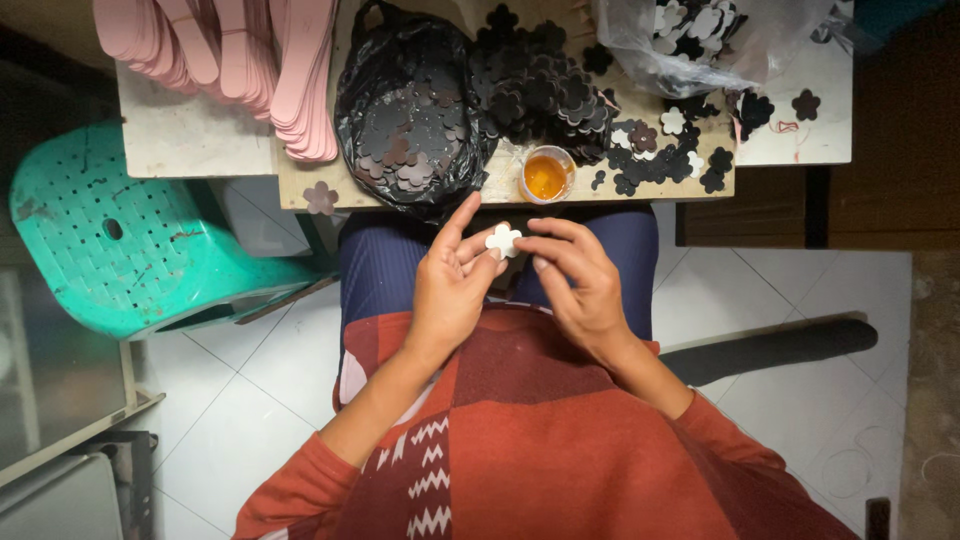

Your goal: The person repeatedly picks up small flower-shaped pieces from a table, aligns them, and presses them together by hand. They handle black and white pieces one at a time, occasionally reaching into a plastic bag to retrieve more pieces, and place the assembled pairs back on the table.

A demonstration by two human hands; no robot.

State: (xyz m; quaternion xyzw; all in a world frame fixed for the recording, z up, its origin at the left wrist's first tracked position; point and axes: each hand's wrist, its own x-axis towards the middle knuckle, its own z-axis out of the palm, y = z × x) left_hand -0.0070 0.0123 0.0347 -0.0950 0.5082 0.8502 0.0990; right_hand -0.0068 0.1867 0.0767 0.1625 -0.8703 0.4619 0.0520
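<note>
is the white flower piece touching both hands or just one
Touching both. The head view shows the white flower piece pinched by the left hand fingertips, with the right hand fingertips meeting its other edge.

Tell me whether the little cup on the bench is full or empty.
Partly full: the small cup stands upright with orange liquid visible inside through its open top.

My low wooden table [300,185] carries a stack of pink strips [250,60] at its left end, a black bag [410,110] of dark flower cutouts, a loose heap of black flowers [540,85], and a clear bag [700,40] of white and black ones. A small cup of orange glue [546,175] stands at the near edge. One brown flower [321,198] lies apart.
</note>
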